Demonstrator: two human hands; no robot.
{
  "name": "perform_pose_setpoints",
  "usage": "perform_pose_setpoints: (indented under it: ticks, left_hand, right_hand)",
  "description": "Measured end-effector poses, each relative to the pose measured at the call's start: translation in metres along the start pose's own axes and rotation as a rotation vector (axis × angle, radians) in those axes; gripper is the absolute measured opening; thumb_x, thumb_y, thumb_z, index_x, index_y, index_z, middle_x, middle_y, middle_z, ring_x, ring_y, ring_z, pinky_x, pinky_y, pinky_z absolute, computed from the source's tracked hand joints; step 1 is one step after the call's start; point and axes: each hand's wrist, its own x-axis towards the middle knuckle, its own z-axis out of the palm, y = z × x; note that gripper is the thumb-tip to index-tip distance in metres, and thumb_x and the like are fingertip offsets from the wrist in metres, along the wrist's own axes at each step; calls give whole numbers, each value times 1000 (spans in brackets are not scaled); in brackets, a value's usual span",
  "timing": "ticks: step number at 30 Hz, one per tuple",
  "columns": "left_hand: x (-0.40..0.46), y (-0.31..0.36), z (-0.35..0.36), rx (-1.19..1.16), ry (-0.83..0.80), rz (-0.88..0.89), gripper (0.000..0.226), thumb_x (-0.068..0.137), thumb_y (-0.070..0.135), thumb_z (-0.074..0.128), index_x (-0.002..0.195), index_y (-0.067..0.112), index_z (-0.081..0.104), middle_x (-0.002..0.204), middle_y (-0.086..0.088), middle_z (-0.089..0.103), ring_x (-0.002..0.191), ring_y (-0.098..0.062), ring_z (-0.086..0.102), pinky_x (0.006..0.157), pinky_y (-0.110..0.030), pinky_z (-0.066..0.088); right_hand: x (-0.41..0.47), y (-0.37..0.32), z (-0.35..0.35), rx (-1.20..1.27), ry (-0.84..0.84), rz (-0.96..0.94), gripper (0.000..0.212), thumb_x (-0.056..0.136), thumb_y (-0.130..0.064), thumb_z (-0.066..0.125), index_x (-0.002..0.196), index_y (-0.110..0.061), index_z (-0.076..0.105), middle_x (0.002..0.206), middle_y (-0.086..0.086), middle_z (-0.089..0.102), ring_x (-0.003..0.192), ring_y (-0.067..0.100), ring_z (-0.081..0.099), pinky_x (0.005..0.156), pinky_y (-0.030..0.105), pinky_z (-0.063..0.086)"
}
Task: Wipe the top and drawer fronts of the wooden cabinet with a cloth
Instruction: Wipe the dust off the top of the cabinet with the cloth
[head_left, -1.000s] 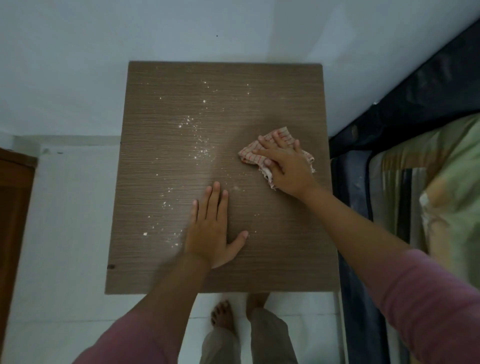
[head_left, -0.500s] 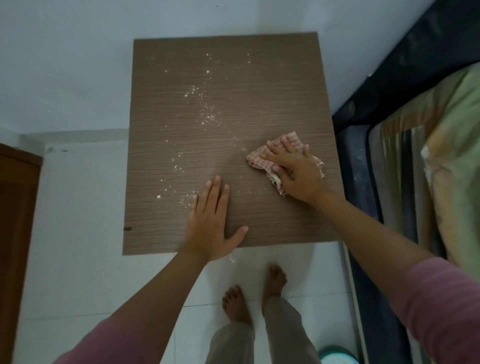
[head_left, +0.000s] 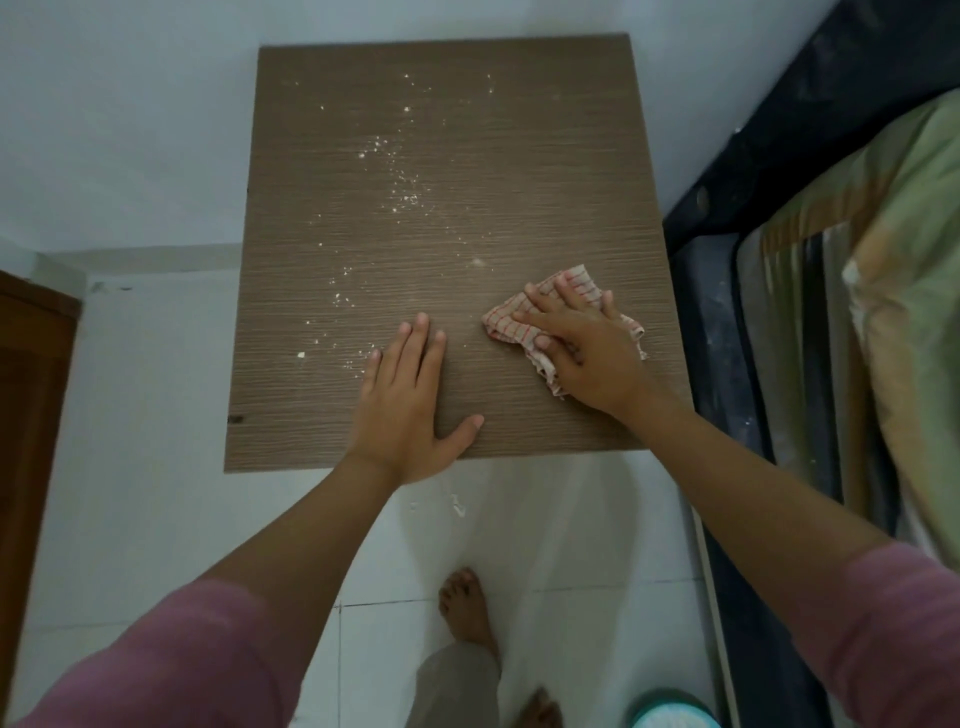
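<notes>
The wooden cabinet's brown top (head_left: 519, 156) fills the upper middle of the view, seen from above. White crumbs and dust (head_left: 400, 187) are scattered down its middle and left. My right hand (head_left: 587, 348) presses a crumpled red-checked cloth (head_left: 511, 325) flat on the top near the right front corner. My left hand (head_left: 410, 405) lies flat on the top at the front edge, fingers spread, holding nothing. The drawer fronts are hidden below the top.
A dark bed frame (head_left: 727, 270) with striped green bedding (head_left: 893, 291) runs along the right. White floor tiles (head_left: 156, 493) lie below, with my bare feet (head_left: 467, 608). A brown wooden door (head_left: 31, 415) stands at the left. A teal round object (head_left: 670, 712) sits at the bottom right.
My right hand slid the cloth toward the front of the top. The camera tilted down and back, showing more floor. My left hand stayed flat in place.
</notes>
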Motion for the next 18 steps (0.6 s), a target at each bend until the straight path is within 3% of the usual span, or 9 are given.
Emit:
perform_pose_setpoints:
  ticks: [11, 14, 16, 18]
  left_hand:
    - [-3, 0, 3, 14, 68, 25, 95, 77, 70, 35, 147, 8, 21, 157, -13, 13, 144, -28, 11, 113, -49, 11]
    - [-3, -1, 4, 30, 72, 28, 95, 77, 71, 33, 147, 8, 21, 157, -13, 13, 144, -29, 11, 114, -50, 11]
    - [-2, -1, 4, 38, 77, 33, 96, 77, 72, 31, 147, 7, 20, 157, -14, 13, 144, -29, 11, 114, -50, 11]
    - [-2, -1, 4, 42, 78, 33, 96, 77, 72, 31, 147, 7, 21, 157, -14, 13, 144, -29, 12, 114, -50, 12]
  right_hand:
    - [-67, -6, 10, 150, -33, -14, 38, 93, -7, 48, 126, -23, 58, 132, -20, 46, 135, 1, 26, 113, 36, -8]
    - [-85, -11, 10, 156, -34, 25, 39, 93, -7, 48, 127, -25, 57, 131, -9, 56, 130, 2, 37, 116, 33, -5]
    - [-98, -19, 8, 141, -33, 47, 38, 92, -6, 49, 124, -25, 59, 114, -11, 65, 107, 5, 56, 117, 33, 3]
    - [-113, -31, 0, 126, -77, 72, 35, 93, -7, 50, 121, -23, 62, 86, -13, 69, 72, 1, 58, 110, 34, 31]
